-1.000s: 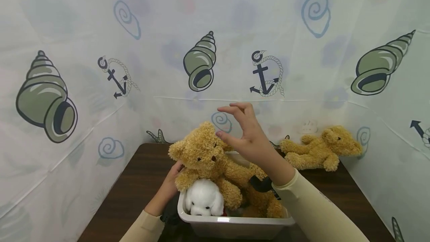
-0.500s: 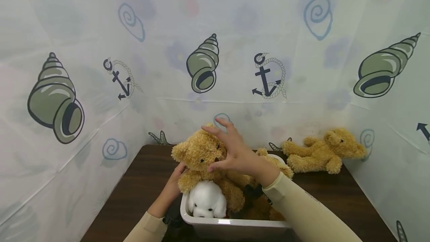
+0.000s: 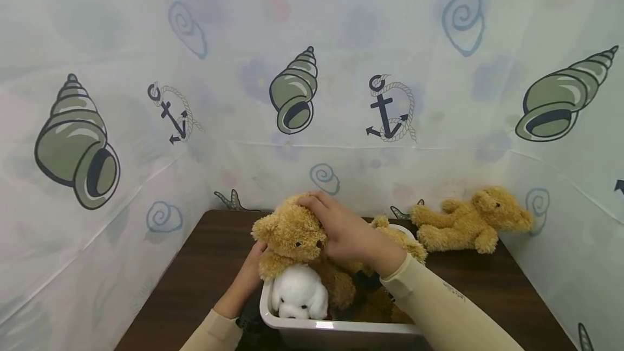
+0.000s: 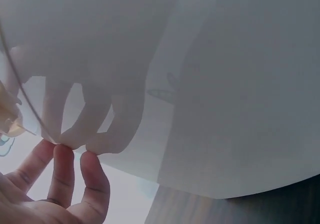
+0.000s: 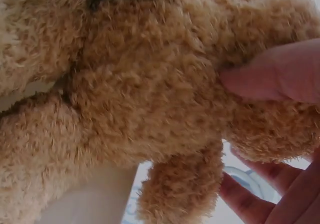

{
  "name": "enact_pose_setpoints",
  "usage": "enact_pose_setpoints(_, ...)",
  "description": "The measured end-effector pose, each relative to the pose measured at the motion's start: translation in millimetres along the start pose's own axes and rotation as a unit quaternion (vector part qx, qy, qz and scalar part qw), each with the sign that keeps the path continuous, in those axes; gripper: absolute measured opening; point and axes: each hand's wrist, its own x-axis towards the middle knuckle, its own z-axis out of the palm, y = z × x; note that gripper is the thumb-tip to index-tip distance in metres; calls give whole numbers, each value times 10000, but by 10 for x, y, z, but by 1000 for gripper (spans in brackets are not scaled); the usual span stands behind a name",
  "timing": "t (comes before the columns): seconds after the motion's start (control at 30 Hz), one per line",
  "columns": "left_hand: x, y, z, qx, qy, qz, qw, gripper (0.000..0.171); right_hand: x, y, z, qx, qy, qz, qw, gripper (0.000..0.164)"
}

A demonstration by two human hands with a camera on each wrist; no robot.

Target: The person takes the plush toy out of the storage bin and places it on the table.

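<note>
A tan teddy bear [image 3: 287, 232] sits on top in a white plastic bin [image 3: 341, 326], its head tilted to the right. My right hand [image 3: 343, 229] grips the bear by the head, thumb in front. In the right wrist view the thumb [image 5: 270, 76] sinks into the plush fur [image 5: 145, 78]. My left hand [image 3: 251, 267] is at the bin's left side, partly hidden behind the bear. In the left wrist view its bent fingers [image 4: 95, 179] hold the bin's glossy wall [image 4: 240, 108]; the thumb is hidden. Below the bear's arm, a white plush dog [image 3: 298, 292] pokes up.
More tan plush [image 3: 400, 240] fills the right part of the bin, partly behind my right forearm. Another teddy bear [image 3: 470, 221] lies on the dark wooden table [image 3: 195, 270] at the back right. A patterned curtain [image 3: 219, 96] encloses the table on the back and sides.
My right hand has come down and left from above the bin, and its fingers have closed on the teddy bear's head. The bear's head has turned to the right. The left hand stays in place.
</note>
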Motion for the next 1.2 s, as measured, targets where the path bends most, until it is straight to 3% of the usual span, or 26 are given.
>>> enact_pose_setpoints(0.13, -21, -7, 17, -308, -206, 262, 9990, 32, -27, 43, 6, -111, 7, 21, 9999, 97)
enact_pose_setpoints(0.23, -10, -11, 27, -301, -204, 393, 9986, 33, -27, 79, 3, -80, 109, -274, 9995, 93)
enact_pose_setpoints(0.37, -10, -24, 31, -93, -22, 322, 9994, 34, -9, 107, 4, -13, 189, -747, 9970, 88)
enact_pose_setpoints(0.53, -16, -65, 11, -521, -330, 558, 9965, 28, -11, 125, -2, -174, 339, -1025, 9940, 82)
enact_pose_setpoints(0.63, -13, -77, 5, -558, -352, 648, 9957, 26, -13, 108, -13, -294, 489, -1148, 9917, 79)
enact_pose_setpoints(0.83, 17, -89, -8, -404, -177, 916, 9948, 24, -12, 46, -65, -355, 721, -1084, 9908, 83)
enact_pose_setpoints(0.9, 38, -96, -21, -374, -254, 977, 9942, 25, -16, 35, -86, -320, 805, -1044, 9908, 83)
enact_pose_setpoints(1.07, 89, -94, -45, -275, -557, 946, 9936, 33, -45, 26, -147, -245, 1071, -970, 9892, 79)
enact_pose_setpoints(1.2, 92, -81, -44, 24, -468, 854, 9952, 36, -88, 20, -200, -216, 1205, -907, 9883, 85)
